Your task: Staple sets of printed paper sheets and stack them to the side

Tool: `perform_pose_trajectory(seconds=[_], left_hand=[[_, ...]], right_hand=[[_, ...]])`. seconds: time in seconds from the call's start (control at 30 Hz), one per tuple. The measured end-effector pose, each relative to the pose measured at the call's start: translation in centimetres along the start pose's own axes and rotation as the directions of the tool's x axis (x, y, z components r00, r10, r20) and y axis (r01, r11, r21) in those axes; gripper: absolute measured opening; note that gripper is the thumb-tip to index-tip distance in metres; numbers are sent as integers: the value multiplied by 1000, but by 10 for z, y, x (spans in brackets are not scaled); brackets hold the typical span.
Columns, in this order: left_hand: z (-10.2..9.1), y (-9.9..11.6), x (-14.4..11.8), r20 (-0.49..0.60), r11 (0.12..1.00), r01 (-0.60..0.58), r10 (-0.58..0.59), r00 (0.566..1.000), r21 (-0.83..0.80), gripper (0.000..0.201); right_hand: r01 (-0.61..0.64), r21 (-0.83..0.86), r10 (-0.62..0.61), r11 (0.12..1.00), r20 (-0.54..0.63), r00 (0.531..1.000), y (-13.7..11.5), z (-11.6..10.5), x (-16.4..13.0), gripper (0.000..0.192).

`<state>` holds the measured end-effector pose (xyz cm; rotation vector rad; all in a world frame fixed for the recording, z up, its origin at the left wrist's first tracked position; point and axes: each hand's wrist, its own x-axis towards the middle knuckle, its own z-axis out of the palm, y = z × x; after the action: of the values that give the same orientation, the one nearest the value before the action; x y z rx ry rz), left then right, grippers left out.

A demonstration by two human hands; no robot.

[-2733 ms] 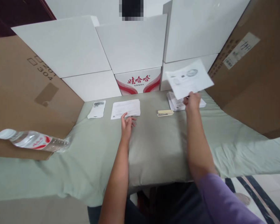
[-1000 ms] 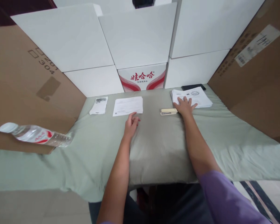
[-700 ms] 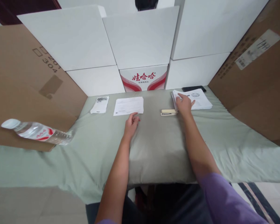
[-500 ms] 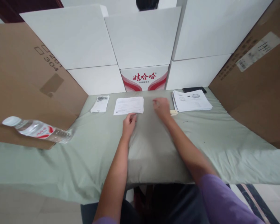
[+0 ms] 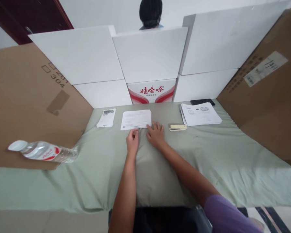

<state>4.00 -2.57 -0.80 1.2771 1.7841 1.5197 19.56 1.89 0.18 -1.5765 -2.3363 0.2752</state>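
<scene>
A white printed sheet of paper [image 5: 136, 119], perhaps a thin stack, lies flat on the cloth in front of me. At its lower edge is my left hand [image 5: 133, 141], fingers curled together; whether they pinch the paper I cannot make out. My right hand [image 5: 156, 135] rests palm down with its fingers spread, the thumb touching the sheet's lower right corner. To the right of that hand lies a cream stapler [image 5: 178, 127], with nobody holding it. Behind the stapler sits a thicker stack of printed papers [image 5: 201, 115].
A small white sheet [image 5: 106, 120] with dark little items on it lies at left. A water bottle [image 5: 45, 151] is near the left cardboard panel [image 5: 34, 113]. A black phone-like object [image 5: 202, 102] lies behind the stack. White boxes [image 5: 150, 55] wall off the back; a person's head [image 5: 150, 13] shows beyond.
My right hand has moved left and nearer, from beside the stapler to the sheet's corner, its fingers now spread. The stapler is now uncovered. My left hand stays at the sheet's lower edge. The view has tilted up.
</scene>
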Motion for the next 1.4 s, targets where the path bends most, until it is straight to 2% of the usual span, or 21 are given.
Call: perform_pose_trajectory(seconds=[0.27,0.4,0.5,0.6,0.67,0.77,0.87,0.97,1.07,1.23,1.4], left_hand=[[-1,4,-4,15,999,11,-12,1000,38,17],[-3,-4,1,-118,999,29,-26,993,29,13],[-7,-12,8,-238,997,72,-68,969,11,16],[-14,-15,14,-273,986,155,-131,953,65,23],[-18,-11,17,-214,963,143,-93,972,230,32],[-23,-2,23,-108,872,61,-10,994,485,48],[-25,3,32,-22,784,41,-34,999,620,56],[-27,0,41,-97,738,125,-80,992,664,58],[-28,-7,46,-176,738,181,-86,981,650,60],[-30,-11,47,-104,786,112,-61,993,608,61],[-30,-10,45,12,733,46,-74,997,679,67]], right_hand=[[1,-59,0,998,21,1000,-7,0,-2,56],[15,-59,-14,998,13,1000,-8,1,0,58],[2,-35,-2,999,9,1000,-9,1,0,59],[-29,-12,29,1000,-2,1000,-9,1,1,63],[-46,6,46,999,-13,999,-7,2,2,65],[-56,36,57,998,-32,998,-4,3,5,66],[-59,84,62,995,-41,997,1,3,7,66],[-60,171,69,983,-47,997,7,3,9,62],[-52,248,67,967,-54,996,10,3,11,60],[-66,309,87,949,-56,995,11,3,13,59],[-68,311,90,948,-58,994,9,5,16,59]])
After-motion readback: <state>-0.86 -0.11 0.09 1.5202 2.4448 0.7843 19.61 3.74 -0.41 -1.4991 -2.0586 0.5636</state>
